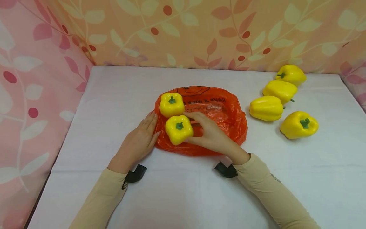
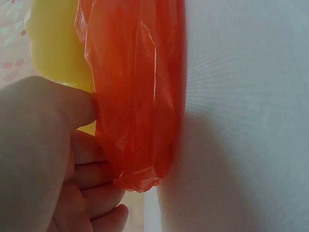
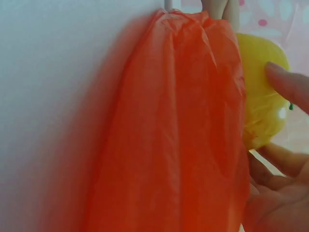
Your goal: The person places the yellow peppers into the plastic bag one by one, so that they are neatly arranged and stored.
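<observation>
A red plastic bag [image 1: 213,127] lies spread wide on the table, two yellow bell peppers standing stem-up at its left side. The nearer bell pepper [image 1: 178,132] is held by my right hand [image 1: 210,132], thumb on one side and fingers on the other. Right behind it is the second bell pepper [image 1: 170,106]. My left hand [image 1: 138,140] rests along the bag's left edge with its fingers stretched out. In the left wrist view, the thumb [image 2: 79,106] touches the bag wall [image 2: 137,96]. The right wrist view shows the held pepper [image 3: 263,87] beside the bag's rim.
Several more yellow bell peppers lie loose on the right side of the white-covered table [image 1: 183,197], the closest pepper [image 1: 299,125] a little right of the bag. Behind the table hangs a leaf-patterned curtain [image 1: 188,38]. Black pieces [image 1: 226,170] stick out from both wrists.
</observation>
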The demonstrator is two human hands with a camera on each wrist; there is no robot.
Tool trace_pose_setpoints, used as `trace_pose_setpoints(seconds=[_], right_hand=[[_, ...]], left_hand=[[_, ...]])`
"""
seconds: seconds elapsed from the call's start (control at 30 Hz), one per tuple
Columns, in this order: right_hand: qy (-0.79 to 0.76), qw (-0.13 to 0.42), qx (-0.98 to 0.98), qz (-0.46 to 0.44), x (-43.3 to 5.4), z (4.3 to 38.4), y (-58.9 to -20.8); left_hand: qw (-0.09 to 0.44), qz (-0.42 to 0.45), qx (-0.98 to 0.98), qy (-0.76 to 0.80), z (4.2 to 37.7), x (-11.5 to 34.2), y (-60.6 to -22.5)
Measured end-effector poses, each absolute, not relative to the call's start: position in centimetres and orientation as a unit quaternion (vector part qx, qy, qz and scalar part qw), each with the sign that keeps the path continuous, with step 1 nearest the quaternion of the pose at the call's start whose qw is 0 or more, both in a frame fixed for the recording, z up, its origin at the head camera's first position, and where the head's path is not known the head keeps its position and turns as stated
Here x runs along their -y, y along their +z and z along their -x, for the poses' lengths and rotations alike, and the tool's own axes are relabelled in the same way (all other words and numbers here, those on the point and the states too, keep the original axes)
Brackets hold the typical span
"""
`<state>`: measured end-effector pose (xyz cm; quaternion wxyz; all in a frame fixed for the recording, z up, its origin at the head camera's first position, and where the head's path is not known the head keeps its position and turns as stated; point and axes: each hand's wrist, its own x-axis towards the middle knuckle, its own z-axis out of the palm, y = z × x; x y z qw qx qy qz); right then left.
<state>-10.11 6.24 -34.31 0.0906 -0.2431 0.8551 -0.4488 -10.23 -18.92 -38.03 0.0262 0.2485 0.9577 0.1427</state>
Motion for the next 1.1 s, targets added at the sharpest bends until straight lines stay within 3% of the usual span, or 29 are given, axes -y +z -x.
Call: trace_pose_setpoints(seconds=[0.3,0.6,1.1], right_hand=[[-0.504,0.025,-0.832,0.229,-5.2,9.9,-35.3],[-0.533,0.006,-0.819,0.210,-4.8,9.8,-35.6],[-0.501,0.031,-0.841,0.202,-4.8,10.0,-36.4]], left_hand=[[0.029,-0.247,-0.958,0.142,10.2,18.9,-38.0],[0.024,-0.247,-0.959,0.139,10.2,18.9,-37.9],[0.027,-0.249,-0.958,0.142,10.2,19.0,-38.0]])
